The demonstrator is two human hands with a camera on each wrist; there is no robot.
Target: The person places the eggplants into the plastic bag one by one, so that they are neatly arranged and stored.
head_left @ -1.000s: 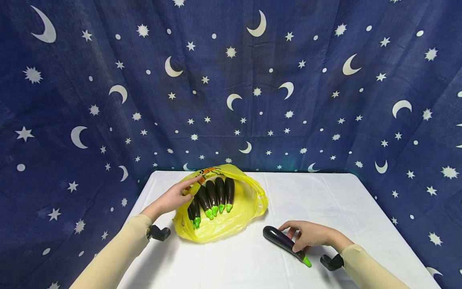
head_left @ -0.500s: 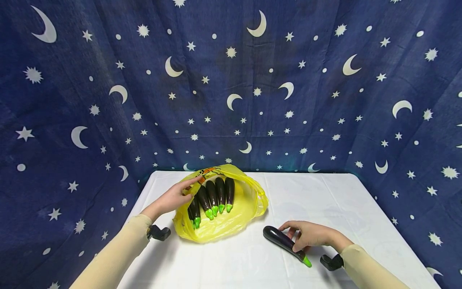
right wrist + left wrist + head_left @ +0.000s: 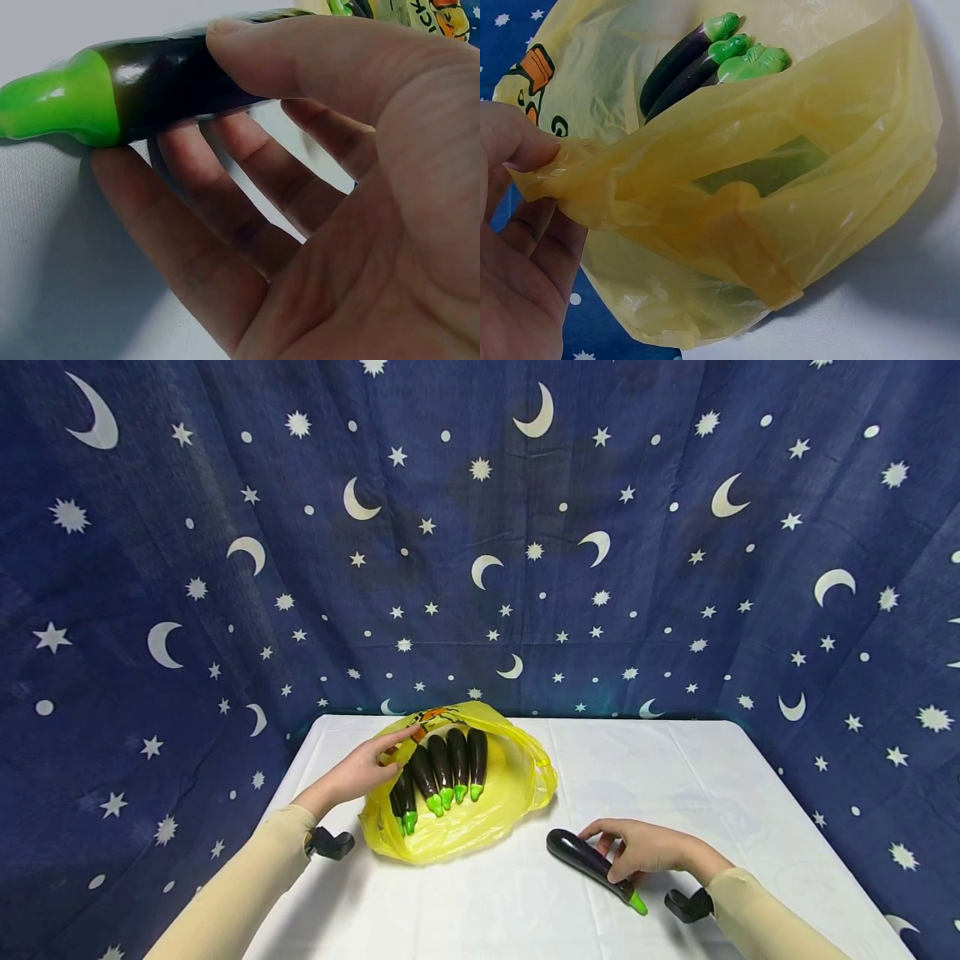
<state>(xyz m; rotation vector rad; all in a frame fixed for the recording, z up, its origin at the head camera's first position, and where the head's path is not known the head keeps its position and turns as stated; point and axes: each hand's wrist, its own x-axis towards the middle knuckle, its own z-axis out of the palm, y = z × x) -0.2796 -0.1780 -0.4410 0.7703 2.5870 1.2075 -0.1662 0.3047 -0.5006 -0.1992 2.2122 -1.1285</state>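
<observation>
A yellow plastic bag (image 3: 495,810) lies on the white table with its mouth spread toward me. Inside it several dark eggplants (image 3: 441,764) lie side by side, their green stems pointing to the front. My left hand (image 3: 365,770) pinches the left side of the bag's rim between thumb and fingers, as the bag's gathered edge (image 3: 562,176) in the left wrist view shows. My right hand (image 3: 648,847) holds a single eggplant (image 3: 583,856) at the table's front right, thumb on one side and fingers on the other. Its green stem (image 3: 64,105) points toward me.
The white tabletop (image 3: 660,768) stretches right of the bag and in front of it. Behind and on both sides hangs a dark blue cloth (image 3: 450,568) with white moons and stars. A black wrist camera (image 3: 330,843) sits on each sleeve.
</observation>
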